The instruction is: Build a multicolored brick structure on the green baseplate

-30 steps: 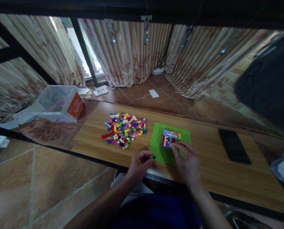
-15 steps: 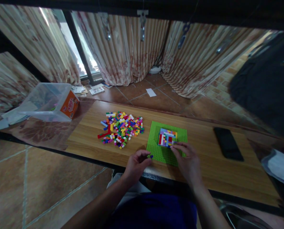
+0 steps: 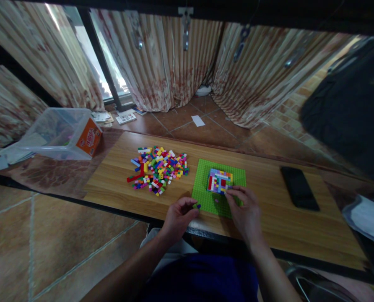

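A green baseplate (image 3: 206,188) lies on the wooden table (image 3: 268,209) with a small multicoloured brick block (image 3: 220,180) built on it. My right hand (image 3: 245,209) rests on the plate's near right corner, fingers curled with the tips touching the block's near edge. My left hand (image 3: 177,216) sits at the plate's near left corner, fingers pinched on a small purple brick (image 3: 198,206). A tiny pink brick (image 3: 216,201) lies loose on the plate between my hands. A heap of loose coloured bricks (image 3: 158,167) lies left of the plate.
A clear plastic tub (image 3: 58,134) with an orange label stands at the far left on a brown mat. A black phone (image 3: 298,186) lies to the right. Curtains and tiled floor are beyond the table. A dark garment hangs at the right.
The view has drifted slightly; both hands stay at the plate. My right fingers shifted a little along the block's near edge, and a small pink brick now shows on the plate.
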A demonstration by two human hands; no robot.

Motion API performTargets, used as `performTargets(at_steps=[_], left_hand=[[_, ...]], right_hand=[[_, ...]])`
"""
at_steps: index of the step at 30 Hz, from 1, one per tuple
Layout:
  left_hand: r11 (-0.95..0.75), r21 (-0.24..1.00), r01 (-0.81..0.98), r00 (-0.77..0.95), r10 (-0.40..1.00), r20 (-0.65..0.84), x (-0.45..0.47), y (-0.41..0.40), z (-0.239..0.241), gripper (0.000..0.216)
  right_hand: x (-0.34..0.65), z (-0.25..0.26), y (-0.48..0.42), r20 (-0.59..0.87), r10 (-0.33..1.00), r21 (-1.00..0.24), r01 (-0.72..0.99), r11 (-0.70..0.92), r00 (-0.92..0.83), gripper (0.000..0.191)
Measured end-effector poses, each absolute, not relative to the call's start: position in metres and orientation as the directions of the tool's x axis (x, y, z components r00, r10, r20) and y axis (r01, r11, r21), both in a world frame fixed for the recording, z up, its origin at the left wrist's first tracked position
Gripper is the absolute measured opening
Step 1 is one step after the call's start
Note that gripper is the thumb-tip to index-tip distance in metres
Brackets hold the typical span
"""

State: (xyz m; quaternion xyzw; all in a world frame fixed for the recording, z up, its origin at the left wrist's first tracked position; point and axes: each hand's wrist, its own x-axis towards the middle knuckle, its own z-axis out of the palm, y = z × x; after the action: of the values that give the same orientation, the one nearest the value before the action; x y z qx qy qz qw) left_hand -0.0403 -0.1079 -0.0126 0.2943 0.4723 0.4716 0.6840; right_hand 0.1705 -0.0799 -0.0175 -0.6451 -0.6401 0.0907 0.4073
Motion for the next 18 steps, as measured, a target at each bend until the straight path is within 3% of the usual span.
performTargets(at_steps=[5, 18], left_hand=[[0.381, 0.853, -0.356, 0.108, 0.924, -0.367, -0.04, -0.108, -0.014, 0.03], [0.359, 0.864, -0.352, 0.097, 0.933, -0.348, -0.041, -0.108, -0.009, 0.03]], right_hand=[[0.163, -0.015, -0.095, 0.45, 0.883, -0.595, 0.783, 0.184, 0.135, 0.019], [0.137, -0.029, -0.103, 0.407, 0.914, -0.391, 0.904, 0.173, 0.002, 0.026]])
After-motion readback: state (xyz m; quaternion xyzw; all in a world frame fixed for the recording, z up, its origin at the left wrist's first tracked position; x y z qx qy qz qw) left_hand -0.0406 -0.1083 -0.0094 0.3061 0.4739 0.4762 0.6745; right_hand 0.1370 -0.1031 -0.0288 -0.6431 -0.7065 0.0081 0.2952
